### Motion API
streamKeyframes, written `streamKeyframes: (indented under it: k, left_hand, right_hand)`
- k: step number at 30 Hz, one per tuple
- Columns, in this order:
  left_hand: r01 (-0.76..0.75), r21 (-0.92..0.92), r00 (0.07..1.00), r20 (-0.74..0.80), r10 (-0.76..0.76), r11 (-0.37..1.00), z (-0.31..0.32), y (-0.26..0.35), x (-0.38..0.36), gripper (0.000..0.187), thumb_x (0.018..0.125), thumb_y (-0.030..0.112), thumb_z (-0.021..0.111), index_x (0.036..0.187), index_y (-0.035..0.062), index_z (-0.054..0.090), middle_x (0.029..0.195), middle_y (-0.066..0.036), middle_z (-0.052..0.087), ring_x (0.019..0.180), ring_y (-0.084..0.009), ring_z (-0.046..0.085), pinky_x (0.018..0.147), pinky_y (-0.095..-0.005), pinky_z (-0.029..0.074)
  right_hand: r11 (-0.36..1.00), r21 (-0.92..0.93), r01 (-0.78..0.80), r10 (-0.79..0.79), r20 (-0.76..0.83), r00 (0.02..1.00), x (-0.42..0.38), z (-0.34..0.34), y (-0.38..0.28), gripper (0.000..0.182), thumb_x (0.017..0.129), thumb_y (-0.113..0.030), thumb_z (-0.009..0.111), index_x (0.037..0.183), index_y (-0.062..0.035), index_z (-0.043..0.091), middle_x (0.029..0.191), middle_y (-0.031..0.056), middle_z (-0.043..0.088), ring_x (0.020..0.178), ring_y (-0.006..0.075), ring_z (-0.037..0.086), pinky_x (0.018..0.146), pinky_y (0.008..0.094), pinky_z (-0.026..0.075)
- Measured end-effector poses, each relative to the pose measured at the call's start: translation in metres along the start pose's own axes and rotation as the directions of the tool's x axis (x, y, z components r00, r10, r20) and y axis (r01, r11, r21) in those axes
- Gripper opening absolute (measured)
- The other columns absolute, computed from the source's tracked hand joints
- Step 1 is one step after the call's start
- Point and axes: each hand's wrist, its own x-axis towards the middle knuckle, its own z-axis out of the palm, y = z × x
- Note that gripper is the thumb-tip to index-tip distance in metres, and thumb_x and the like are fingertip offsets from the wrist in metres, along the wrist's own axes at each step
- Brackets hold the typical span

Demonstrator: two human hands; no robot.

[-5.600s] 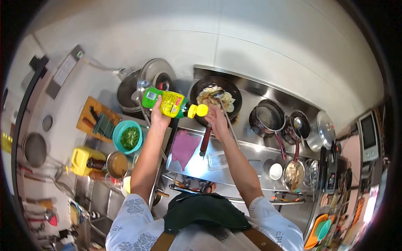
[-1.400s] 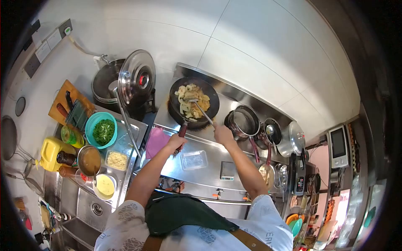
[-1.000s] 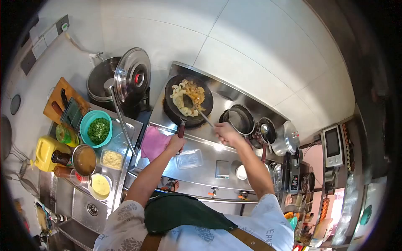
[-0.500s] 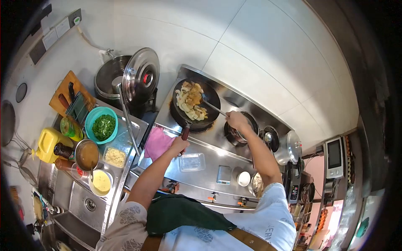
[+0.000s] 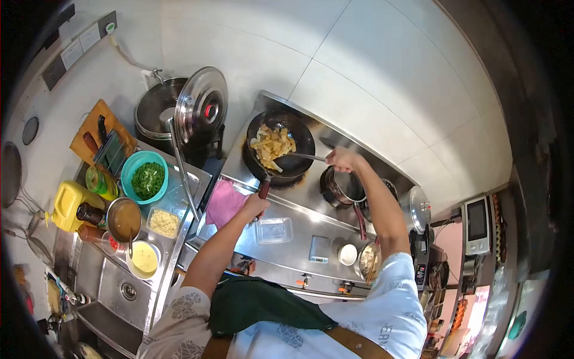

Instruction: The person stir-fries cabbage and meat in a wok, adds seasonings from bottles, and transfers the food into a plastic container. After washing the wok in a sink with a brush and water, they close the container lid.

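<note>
My left hand (image 5: 256,206) is closed around the dark red handle (image 5: 264,190) of a black wok (image 5: 302,143) on the stove. In the wok, pale and brown sliced food (image 5: 272,145) is heaped toward the left side. My right hand (image 5: 344,160) grips the long metal handle of a spatula (image 5: 310,157), which reaches in over the wok's right rim. The spatula's blade is hard to make out beside the food. Just below my right hand stands a dark saucepan (image 5: 335,194) with a red handle.
A pink cloth (image 5: 224,203), a clear plastic tray (image 5: 274,231) and a small scale (image 5: 319,248) lie on the front counter. At left are a turquoise bowl of chopped greens (image 5: 148,178), a yellow jug (image 5: 66,206) and a sink (image 5: 113,293). A large lidded pot (image 5: 156,107) stands behind.
My right hand has moved up slightly, and the spatula now lies flatter across the wok. The food is turned over and bunched more tightly. My left hand stays on the handle.
</note>
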Motion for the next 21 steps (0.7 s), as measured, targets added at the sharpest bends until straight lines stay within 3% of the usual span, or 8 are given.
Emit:
streamKeyframes:
  k: [5, 6, 10, 13, 16, 18, 20, 21]
  left_hand:
    - [0.042, 0.037, 0.999, -0.002, -0.042, 0.998, -0.001, -0.002, -0.002, 0.017, 0.078, 0.013, 0.069, 0.075, 0.0073, 0.053, 0.059, -0.004, 0.054, 0.045, -0.0141, 0.053, 0.038, -0.032, 0.039]
    - [0.04, 0.026, 0.999, 0.005, -0.04, 0.999, -0.001, -0.005, 0.0, 0.017, 0.079, 0.013, 0.069, 0.076, 0.0075, 0.053, 0.059, -0.004, 0.054, 0.045, -0.0139, 0.052, 0.038, -0.0317, 0.039]
    - [0.057, -0.005, 0.998, 0.023, -0.056, 0.998, -0.003, -0.001, -0.002, 0.017, 0.08, 0.011, 0.067, 0.078, 0.0085, 0.05, 0.059, -0.002, 0.052, 0.045, -0.0128, 0.05, 0.037, -0.0305, 0.038]
    - [0.077, -0.032, 0.997, 0.031, -0.076, 0.997, -0.002, -0.003, -0.003, 0.018, 0.081, 0.01, 0.067, 0.08, 0.0095, 0.049, 0.06, -0.002, 0.052, 0.045, -0.0122, 0.049, 0.036, -0.0302, 0.037]
    - [0.069, -0.018, 0.997, 0.036, -0.069, 0.997, -0.003, -0.004, 0.002, 0.019, 0.081, 0.009, 0.067, 0.086, 0.0093, 0.049, 0.062, -0.002, 0.053, 0.045, -0.0125, 0.05, 0.036, -0.0304, 0.039]
    - [0.087, -0.016, 0.995, 0.041, -0.087, 0.996, -0.005, -0.003, 0.004, 0.02, 0.082, 0.01, 0.069, 0.088, 0.0088, 0.05, 0.061, -0.002, 0.052, 0.045, -0.0131, 0.05, 0.036, -0.0306, 0.04]
    - [0.093, -0.043, 0.995, 0.022, -0.093, 0.995, -0.003, -0.006, 0.005, 0.021, 0.082, 0.011, 0.072, 0.088, 0.0076, 0.052, 0.062, -0.004, 0.054, 0.045, -0.0146, 0.051, 0.037, -0.0318, 0.041]
    - [0.087, -0.071, 0.996, -0.003, -0.087, 0.994, -0.002, -0.01, 0.008, 0.022, 0.081, 0.012, 0.073, 0.087, 0.0067, 0.053, 0.062, -0.005, 0.055, 0.045, -0.0159, 0.052, 0.037, -0.0329, 0.042]
  right_hand:
    - [0.992, -0.094, 0.082, -0.089, -0.076, 0.993, -0.04, -0.018, 0.005, 0.04, 0.088, -0.024, 0.065, 0.121, -0.0027, 0.069, 0.059, 0.008, 0.059, 0.042, 0.0169, 0.05, 0.039, 0.0353, 0.04]
    - [0.995, -0.1, 0.03, -0.041, -0.11, 0.993, -0.053, -0.028, 0.0, 0.03, 0.086, -0.022, 0.065, 0.102, 0.0016, 0.073, 0.06, 0.0104, 0.06, 0.042, 0.0182, 0.052, 0.039, 0.0361, 0.041]
    - [0.959, -0.274, -0.073, 0.066, -0.035, 0.997, -0.03, -0.053, 0.012, 0.031, 0.083, -0.022, 0.065, 0.064, 0.0027, 0.063, 0.057, 0.0115, 0.061, 0.043, 0.0216, 0.054, 0.04, 0.0371, 0.042]
    - [0.974, -0.172, -0.148, 0.132, -0.104, 0.986, 0.019, -0.033, 0.025, 0.03, 0.084, -0.022, 0.064, 0.065, 0.0018, 0.064, 0.056, 0.0117, 0.061, 0.044, 0.0215, 0.056, 0.041, 0.0381, 0.044]
    - [0.978, -0.204, 0.038, -0.088, -0.241, 0.967, 0.053, -0.006, 0.012, 0.024, 0.081, -0.019, 0.064, 0.072, 0.003, 0.069, 0.066, 0.0187, 0.068, 0.061, 0.0311, 0.07, 0.059, 0.0429, 0.056]
    - [0.864, -0.493, 0.101, -0.345, -0.434, 0.832, 0.076, 0.018, 0.0, 0.019, 0.08, -0.016, 0.063, 0.084, -0.0006, 0.073, 0.085, 0.0214, 0.072, 0.083, 0.0357, 0.072, 0.074, 0.0439, 0.058]
    - [0.81, -0.583, 0.065, -0.328, -0.358, 0.874, 0.032, 0.035, -0.046, 0.02, 0.08, -0.016, 0.063, 0.093, -0.0052, 0.074, 0.101, 0.0212, 0.072, 0.093, 0.0359, 0.071, 0.08, 0.0447, 0.058]
    - [0.735, -0.668, 0.114, -0.394, -0.284, 0.874, 0.028, 0.05, -0.045, 0.028, 0.082, -0.012, 0.058, 0.108, -0.0121, 0.071, 0.093, 0.0165, 0.072, 0.087, 0.0375, 0.07, 0.075, 0.0478, 0.057]
